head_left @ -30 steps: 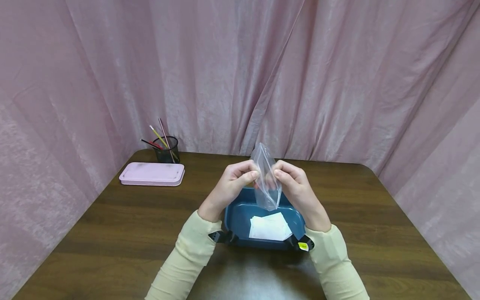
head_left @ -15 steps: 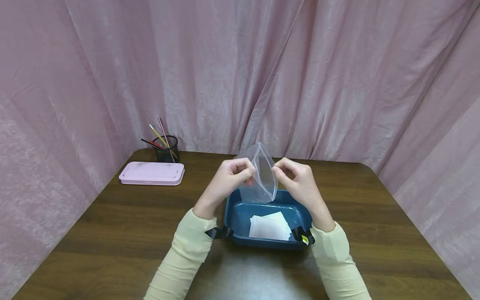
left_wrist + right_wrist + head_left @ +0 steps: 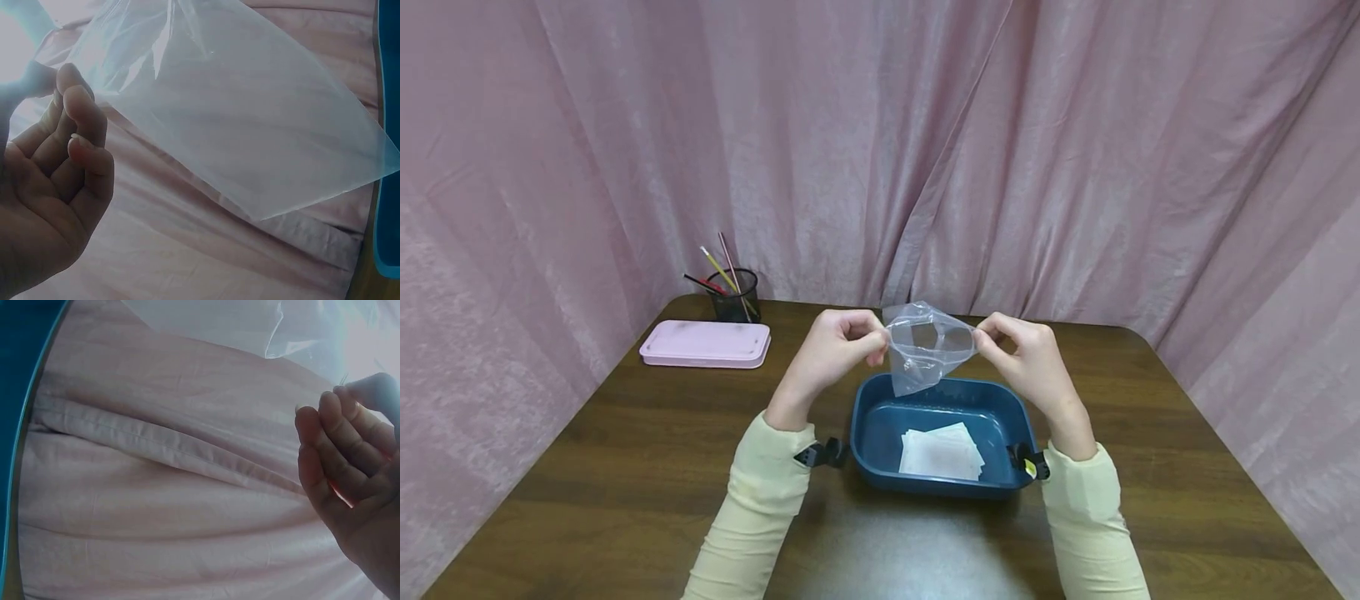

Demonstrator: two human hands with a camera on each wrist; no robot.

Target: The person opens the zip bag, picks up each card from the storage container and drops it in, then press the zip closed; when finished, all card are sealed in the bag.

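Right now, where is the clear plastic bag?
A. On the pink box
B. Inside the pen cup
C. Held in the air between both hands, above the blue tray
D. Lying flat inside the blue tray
C: the left hand and right hand pinch the clear plastic bag above the blue tray.

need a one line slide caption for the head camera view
Both hands, left and right, pinch a clear plastic bag open above a blue tub holding white paper sheets.

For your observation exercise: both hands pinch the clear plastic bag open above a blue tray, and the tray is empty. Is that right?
Not quite. The left hand and right hand do pinch the clear plastic bag above the blue tray, but the head view shows white paper sheets lying in it.
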